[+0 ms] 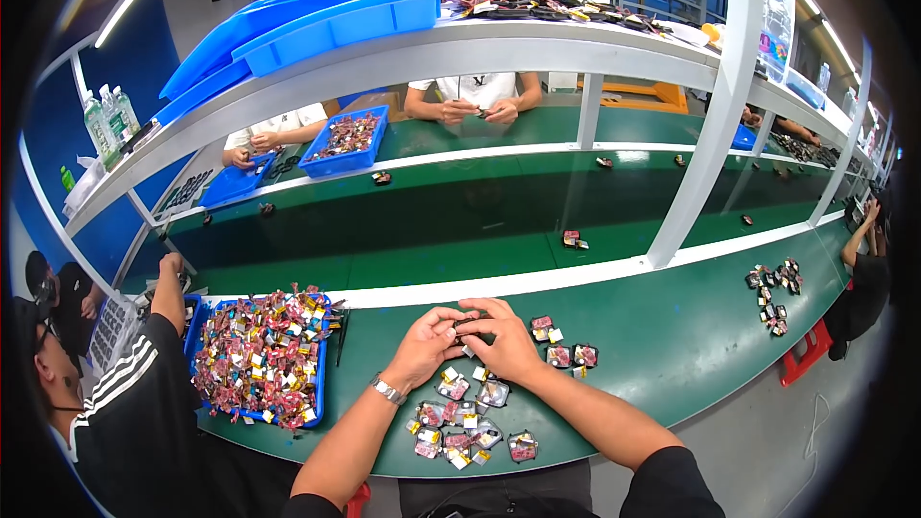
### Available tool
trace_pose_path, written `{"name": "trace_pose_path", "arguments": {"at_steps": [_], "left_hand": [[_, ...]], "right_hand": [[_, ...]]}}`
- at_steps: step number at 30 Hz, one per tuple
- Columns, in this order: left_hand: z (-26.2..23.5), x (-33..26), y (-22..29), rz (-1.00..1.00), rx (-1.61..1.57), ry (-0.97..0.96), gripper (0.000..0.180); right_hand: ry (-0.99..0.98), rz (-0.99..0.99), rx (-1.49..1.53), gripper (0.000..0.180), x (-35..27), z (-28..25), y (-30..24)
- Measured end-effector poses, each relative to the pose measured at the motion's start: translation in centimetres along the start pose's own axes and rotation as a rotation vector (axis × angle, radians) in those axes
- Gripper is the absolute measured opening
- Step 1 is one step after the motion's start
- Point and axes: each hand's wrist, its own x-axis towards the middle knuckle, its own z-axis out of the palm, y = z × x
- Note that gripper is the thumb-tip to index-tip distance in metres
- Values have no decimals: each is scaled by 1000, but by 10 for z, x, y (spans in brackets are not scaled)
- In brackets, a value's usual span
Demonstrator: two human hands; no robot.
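Note:
Over the green bench my left hand (424, 345) and my right hand (503, 341) meet, fingers pinched together on one small dark piece (470, 331). It is mostly covered by my fingers, so its exact kind does not show. Just below my hands lies a loose group of small black-rimmed electronic units (456, 412) with red wires and white and yellow parts. A few similar units (558, 356) sit right of my right hand. Left of my left hand, a blue tray (322, 364) is heaped with small red-wired parts (259, 355).
A white upright (710, 115) and shelf (537, 46) rise beyond the bench, with blue trays (336, 29) on top. A co-worker's arm (171, 293) is close on the left. More units (772, 293) lie far right. Other people work across the conveyor (460, 230).

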Motion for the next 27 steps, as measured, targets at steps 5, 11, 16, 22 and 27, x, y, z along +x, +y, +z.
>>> {"name": "trace_pose_path", "arguments": {"at_steps": [5, 11, 16, 22, 27], "left_hand": [[-5, 0, -1, 39, -48, 1, 21], [-4, 0, -7, 73, -56, 13, 21], [-5, 1, -6, 85, -86, -21, 22], [-7, 1, -7, 87, -92, -28, 22], [-3, -1, -10, 116, -96, -3, 23]], "right_hand": [[14, -42, -33, 18, 2, -1, -12], [43, -20, 18, 16, 3, 1, -13], [65, -62, -88, 15, 2, -3, -13], [73, -4, -16, 14, 0, 1, -12], [74, -25, 18, 16, -2, 5, -13]]}}
